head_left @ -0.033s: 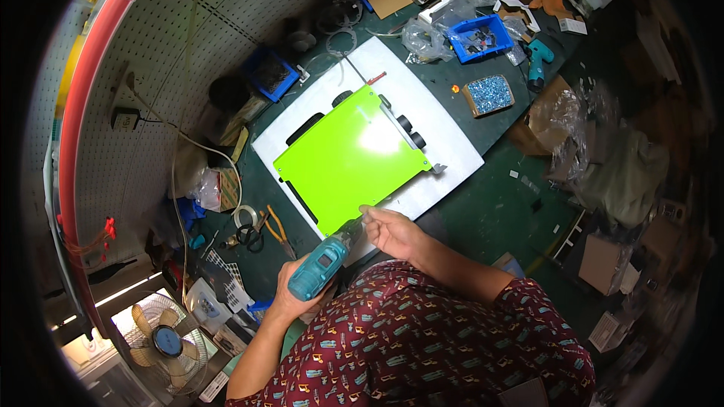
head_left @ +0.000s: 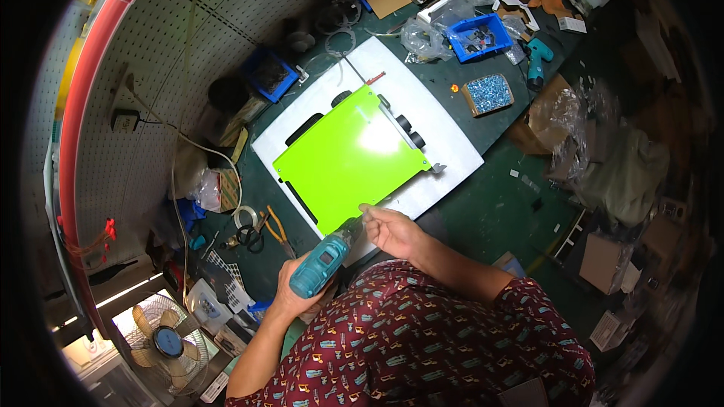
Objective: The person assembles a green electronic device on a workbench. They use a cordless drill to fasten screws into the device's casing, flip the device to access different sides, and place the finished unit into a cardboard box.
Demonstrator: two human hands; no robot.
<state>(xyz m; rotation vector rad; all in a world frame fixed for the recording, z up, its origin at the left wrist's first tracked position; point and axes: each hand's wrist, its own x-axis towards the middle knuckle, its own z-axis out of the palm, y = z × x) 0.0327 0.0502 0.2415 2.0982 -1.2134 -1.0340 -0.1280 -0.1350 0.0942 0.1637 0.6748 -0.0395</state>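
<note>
- The cordless drill (head_left: 320, 265) has shifted very slightly, its body a touch further up and to the right; the lime-green panel (head_left: 339, 158) and the right hand (head_left: 394, 234) look unmoved.
- The panel lies flat on a white board (head_left: 456, 154), which rests on the dark green table (head_left: 439, 84) in front of the person.
- It is a roughly rectangular, smooth, glossy sheet, set aslant, with a bright white glare on its right half.
- Small screw-like dots show near its corners.
- Along its upper-right side runs a grey metal strip (head_left: 394, 125), with two black cylindrical parts (head_left: 410, 132) jutting out beyond it; a grey bracket (head_left: 437, 169) sticks out at the right corner.
- Dark pieces show past its upper-left edge, among them a long black part (head_left: 304, 129), and a black strip runs along the lower-left edge.
- The left hand (head_left: 289, 292) has its grip wrapped around the teal drill, whose dark nose points at the panel's near edge.
- The right hand's fingertips are bunched beside the drill's nose at that edge; whether this grip pinches anything, I cannot tell.
- A red-handled tool (head_left: 376, 78) lies by the panel's far corner.
</note>
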